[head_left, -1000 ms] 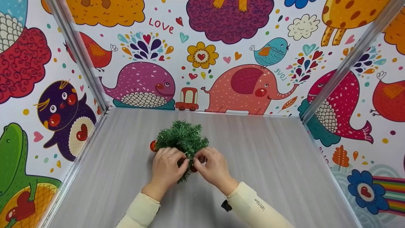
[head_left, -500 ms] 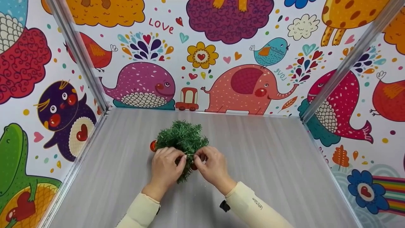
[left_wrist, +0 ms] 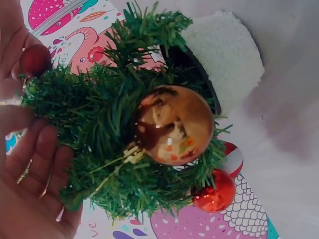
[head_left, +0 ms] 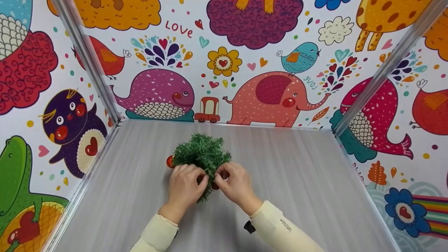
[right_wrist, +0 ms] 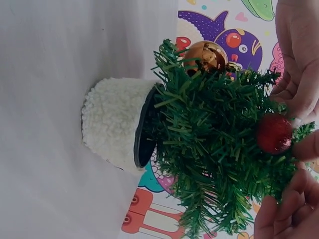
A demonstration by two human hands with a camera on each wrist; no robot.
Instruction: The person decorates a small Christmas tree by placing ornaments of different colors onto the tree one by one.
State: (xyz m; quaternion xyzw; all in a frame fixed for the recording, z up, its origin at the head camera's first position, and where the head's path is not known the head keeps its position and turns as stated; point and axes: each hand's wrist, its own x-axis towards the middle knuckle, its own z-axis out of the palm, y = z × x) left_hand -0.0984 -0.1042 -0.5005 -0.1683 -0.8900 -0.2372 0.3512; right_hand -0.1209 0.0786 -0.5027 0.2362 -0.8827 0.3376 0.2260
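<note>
A small artificial Christmas tree (head_left: 201, 150) stands on the table in a white fuzzy pot (right_wrist: 117, 122). My left hand (head_left: 187, 185) and right hand (head_left: 236, 183) meet at its near top side, thumbs and fingertips pinching a thin string. Close to the fingertips a dark red bauble (right_wrist: 275, 134) hangs against the branches. The left wrist view shows a large gold bauble (left_wrist: 174, 124) on the tree, with a shiny red bauble (left_wrist: 215, 191) and a red-and-white ornament (left_wrist: 234, 162) lower down. Fingers partly hide the string.
The grey wood-look table (head_left: 287, 182) runs to a back wall (head_left: 266, 52) printed with cartoon animals. Metal posts (head_left: 87, 63) mark the corners, and printed side panels rise at left and right.
Both hands stay at the same spot on the tree. Half a second ago a short pale length of string showed between the fingertips; now it hardly shows in the head view.
</note>
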